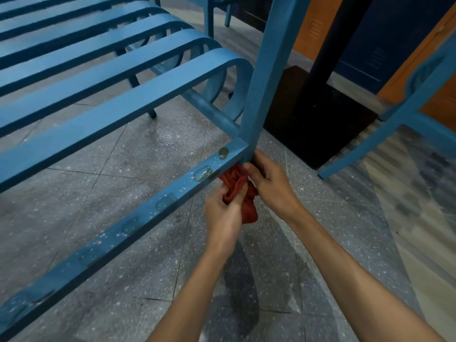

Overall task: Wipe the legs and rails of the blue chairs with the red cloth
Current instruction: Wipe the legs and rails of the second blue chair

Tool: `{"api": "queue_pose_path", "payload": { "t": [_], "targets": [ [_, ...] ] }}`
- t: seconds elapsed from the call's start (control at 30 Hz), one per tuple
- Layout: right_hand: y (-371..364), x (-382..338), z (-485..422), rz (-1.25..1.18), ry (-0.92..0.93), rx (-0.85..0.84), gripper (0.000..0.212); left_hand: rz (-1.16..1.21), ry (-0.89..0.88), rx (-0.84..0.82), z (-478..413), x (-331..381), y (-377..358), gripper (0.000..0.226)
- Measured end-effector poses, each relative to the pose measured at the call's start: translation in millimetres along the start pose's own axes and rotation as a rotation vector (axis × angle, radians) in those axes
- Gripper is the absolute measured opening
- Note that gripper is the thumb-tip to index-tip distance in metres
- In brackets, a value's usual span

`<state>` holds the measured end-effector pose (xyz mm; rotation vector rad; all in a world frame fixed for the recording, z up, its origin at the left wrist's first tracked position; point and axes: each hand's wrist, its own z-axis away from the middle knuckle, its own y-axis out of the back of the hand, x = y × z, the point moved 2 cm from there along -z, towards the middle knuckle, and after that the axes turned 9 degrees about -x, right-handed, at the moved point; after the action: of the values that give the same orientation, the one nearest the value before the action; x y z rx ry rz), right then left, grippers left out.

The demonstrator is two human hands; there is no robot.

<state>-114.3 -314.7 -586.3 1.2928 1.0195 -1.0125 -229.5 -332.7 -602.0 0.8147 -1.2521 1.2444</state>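
Head view, looking down at the near corner of a blue chair (pixel 111 77).

- Red cloth (pixel 238 187): bunched between my two hands, tucked just under the joint where the front rail (pixel 138 218) meets the leg (pixel 269 58). Its top touches the underside of the corner.
- Left hand (pixel 223 218): fingers curled into the lower folds, gathering the slack so it doesn't trail on the floor (pixel 123 280).
- Right hand (pixel 270 185): clenched on the upper part of the cloth, thumb up against the joint. Probably there to press the fabric into the angle, where grime collects.
- Rail top: pale specks and a row of clear stick-on pads (pixel 202 173). The cloth is below that face, not on it.
- Judgement: this looks like corner work, with the long run of the rail not yet wiped. A two-handed grip suits wrapping the cloth round the bar next.
- A second chair (pixel 404 104) stands well apart to the right.
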Motion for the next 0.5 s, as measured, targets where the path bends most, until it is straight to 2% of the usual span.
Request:
{"api": "queue_pose_path", "payload": {
  "t": [0.07,0.2,0.3,0.5],
  "targets": [
    [0.4,-0.8,-0.2,-0.006,0.011,-0.005,0.039,0.016,0.054,-0.038,1.3,-10.0,11.9,0.008],
    [2.3,1.6,-1.7,-0.011,-0.002,-0.019,0.039,0.190,0.282,0.108,-16.9,-54.9,27.3,0.024],
    [8.4,13.0,-4.3,0.068,-0.009,-0.047,0.040,0.249,0.410,0.174,-39.7,-85.0,30.5,0.022],
    [9.0,66.8,-2.2,0.181,-0.163,-0.191,0.051,0.109,0.383,0.145,-83.9,-121.9,18.4,0.030]
  ]
}}
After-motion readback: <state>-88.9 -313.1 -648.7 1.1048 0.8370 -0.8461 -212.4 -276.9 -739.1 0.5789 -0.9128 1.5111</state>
